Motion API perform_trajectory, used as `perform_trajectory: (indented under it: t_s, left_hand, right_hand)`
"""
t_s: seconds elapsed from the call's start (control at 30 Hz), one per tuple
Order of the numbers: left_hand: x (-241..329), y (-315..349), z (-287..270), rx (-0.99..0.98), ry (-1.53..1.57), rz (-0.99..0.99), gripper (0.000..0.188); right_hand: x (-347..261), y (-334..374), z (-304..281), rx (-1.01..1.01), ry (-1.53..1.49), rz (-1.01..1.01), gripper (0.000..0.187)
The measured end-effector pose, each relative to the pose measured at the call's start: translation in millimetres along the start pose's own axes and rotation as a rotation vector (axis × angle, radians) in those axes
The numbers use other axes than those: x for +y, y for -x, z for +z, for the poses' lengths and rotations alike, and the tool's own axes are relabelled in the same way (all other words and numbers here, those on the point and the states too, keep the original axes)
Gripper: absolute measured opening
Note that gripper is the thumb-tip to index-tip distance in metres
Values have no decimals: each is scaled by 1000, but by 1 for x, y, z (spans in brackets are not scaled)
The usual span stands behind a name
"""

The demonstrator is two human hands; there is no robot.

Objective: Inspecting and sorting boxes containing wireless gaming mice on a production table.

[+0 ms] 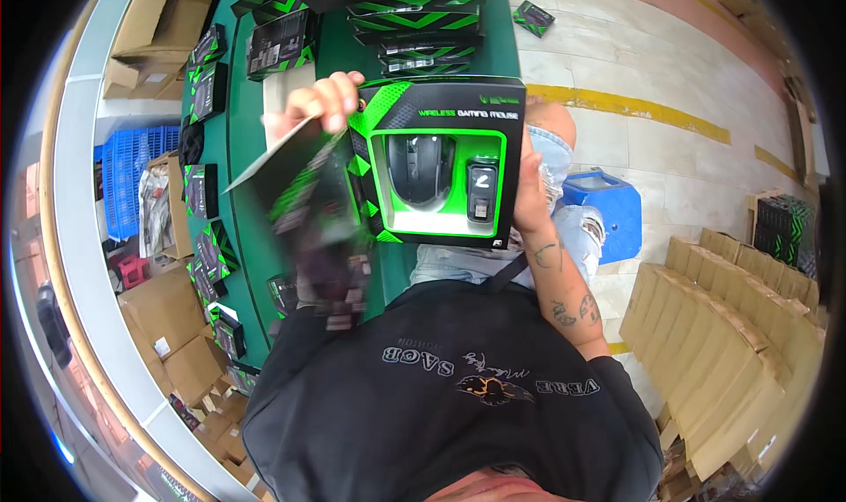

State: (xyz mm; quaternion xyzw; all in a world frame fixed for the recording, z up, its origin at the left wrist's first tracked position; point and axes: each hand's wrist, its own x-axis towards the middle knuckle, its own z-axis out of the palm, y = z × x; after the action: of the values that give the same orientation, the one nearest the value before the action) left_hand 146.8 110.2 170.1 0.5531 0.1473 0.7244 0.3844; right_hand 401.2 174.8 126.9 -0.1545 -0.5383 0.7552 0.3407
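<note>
In front of my chest stands a black and green mouse box (436,229), tilted toward me. Its clear window shows a dark computer mouse (421,171) and, beside it, a small USB receiver (481,209) in a dark holder. At the box's upper left, the fingers of my left hand (319,104) are closed over the top of the front flap (304,185), which is swung out to the left and smeared by motion. My right hand (530,189) grips the box's right side; its fingers are mostly hidden behind it.
More black and green boxes (419,26) are stacked on the green table (251,237) ahead, with others along the left. A blue stool (608,215) stands right of my knees. Folded cardboard cartons (705,352) are at the right; a blue crate (137,180) stands left. One box (534,19) lies on the floor.
</note>
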Motion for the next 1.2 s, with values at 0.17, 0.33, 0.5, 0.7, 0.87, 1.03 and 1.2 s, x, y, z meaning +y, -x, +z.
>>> perform_trajectory:
  t_s: [0.17, 0.33, 0.5, 0.7, 0.87, 1.03, 1.2]
  left_hand:
    - [0, -3, 3, -76, 157, 125, 48]
    - [24, -22, 65, 484, -1106, -617, 52]
    - [47, 8, 27, 584, -1081, -1082, 39]
    - [80, 79, -8, 729, -1197, -1149, 39]
    - [65, 88, -90, 1110, -826, -966, 52]
    - [-11, 103, -226, 1542, -297, -886, 87]
    - [-60, 113, -273, 1429, -340, -773, 59]
  right_hand:
    - [-12, -5, 6, -72, 24, -47, 88]
    - [-10, -20, 17, -114, -39, 45, 84]
    - [1, -30, 24, -155, -658, 337, 81]
    - [8, -34, 32, 36, 442, 26, 76]
    - [21, -39, 29, 88, 749, 51, 74]
    - [8, -48, 17, 0, 590, 173, 75]
    - [8, -42, 4, -50, 612, 170, 77]
